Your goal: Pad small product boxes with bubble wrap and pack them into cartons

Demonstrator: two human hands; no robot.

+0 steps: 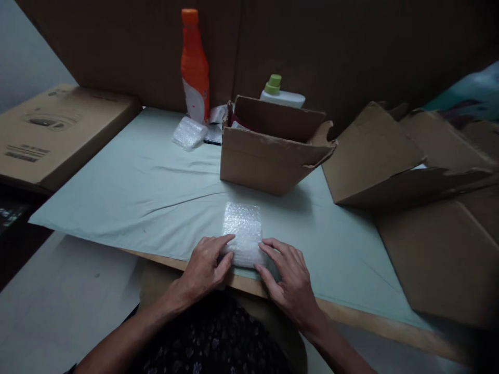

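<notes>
Bubble-wrapped packet lies flat at six o'clock on the pale green cloth; left hand at eight, right hand at four, fingers loosely spread at its sides, probably just steadying it.

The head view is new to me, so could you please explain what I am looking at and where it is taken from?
There is no machine here: a person works with two bare hands. The camera is worn on the head and looks forward and down. The left hand and right hand touch a piece of bubble wrap from either side, thumbs and forefingers spread; whether anything is inside it, I cannot tell. It lies on a pale green cloth near the table's front edge. Behind it stands an open cardboard box. Farther back are an orange bottle, a smaller bubble-wrapped piece and a green-capped bottle, partly hidden.
</notes>
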